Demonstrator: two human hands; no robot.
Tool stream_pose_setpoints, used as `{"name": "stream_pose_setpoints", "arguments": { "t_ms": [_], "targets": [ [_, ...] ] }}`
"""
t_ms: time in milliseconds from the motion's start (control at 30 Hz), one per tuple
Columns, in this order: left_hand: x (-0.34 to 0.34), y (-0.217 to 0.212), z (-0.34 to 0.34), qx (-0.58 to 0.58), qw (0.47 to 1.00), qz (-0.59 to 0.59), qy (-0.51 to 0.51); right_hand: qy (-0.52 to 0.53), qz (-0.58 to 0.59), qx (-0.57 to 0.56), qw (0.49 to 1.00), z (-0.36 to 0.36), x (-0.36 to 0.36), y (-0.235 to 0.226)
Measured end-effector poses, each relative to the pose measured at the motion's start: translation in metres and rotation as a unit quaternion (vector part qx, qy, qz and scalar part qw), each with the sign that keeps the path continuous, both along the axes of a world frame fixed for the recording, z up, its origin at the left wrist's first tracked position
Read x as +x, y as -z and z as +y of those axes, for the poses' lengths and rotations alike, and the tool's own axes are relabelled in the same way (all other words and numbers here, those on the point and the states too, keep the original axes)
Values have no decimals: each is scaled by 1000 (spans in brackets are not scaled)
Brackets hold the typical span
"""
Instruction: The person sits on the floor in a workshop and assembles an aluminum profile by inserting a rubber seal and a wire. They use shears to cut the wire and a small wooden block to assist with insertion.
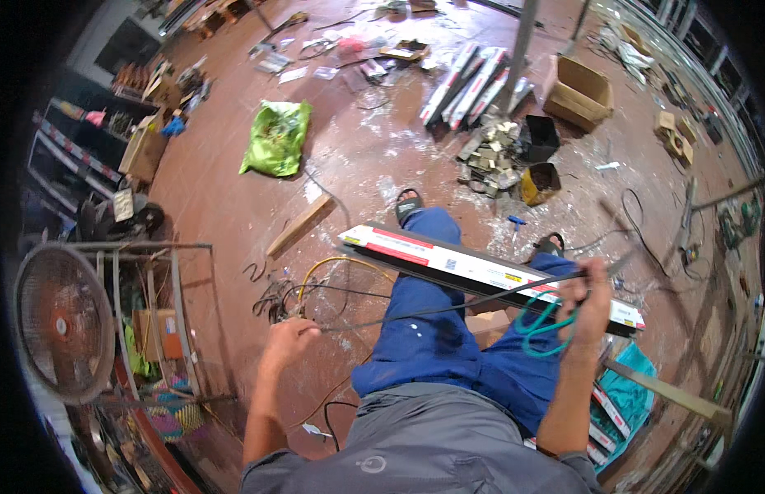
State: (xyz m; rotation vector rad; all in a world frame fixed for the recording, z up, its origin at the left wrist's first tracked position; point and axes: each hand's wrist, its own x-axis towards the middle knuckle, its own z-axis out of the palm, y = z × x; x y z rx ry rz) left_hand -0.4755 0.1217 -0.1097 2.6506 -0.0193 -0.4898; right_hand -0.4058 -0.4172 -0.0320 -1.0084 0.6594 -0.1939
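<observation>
A long narrow box [481, 270] with white, red and black sides lies slantwise across my thighs. Just above my lap a thin black cord [436, 310] runs from hand to hand, passing over the box. My left hand [293, 337] is closed on its left end, close to a tangle of cables [277, 303] on the floor. On the other side my right hand [587, 303], slightly blurred, is closed around the cord near the box's right end. A looped green cord [537, 331] hangs by this hand, its upper part hidden by the fingers.
A caged fan [63, 324] on a metal frame stands at left. Ahead lie a green bag [275, 138], a wooden block [300, 225], several long boxes [465, 86], metal pieces [491, 156] and a cardboard box [578, 92]. A wooden bar [671, 392] sits at right.
</observation>
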Motion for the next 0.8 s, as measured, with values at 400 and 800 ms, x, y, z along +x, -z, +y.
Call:
{"name": "stream_pose_setpoints", "arguments": {
  "t_ms": [400,800],
  "targets": [
    [49,-59,-275,-497,857,129,-42,-306,25,-45,950,69,-32,2],
    [57,-17,-243,-605,740,246,-158,-266,129,157,942,29,-81,54]
  ]
}}
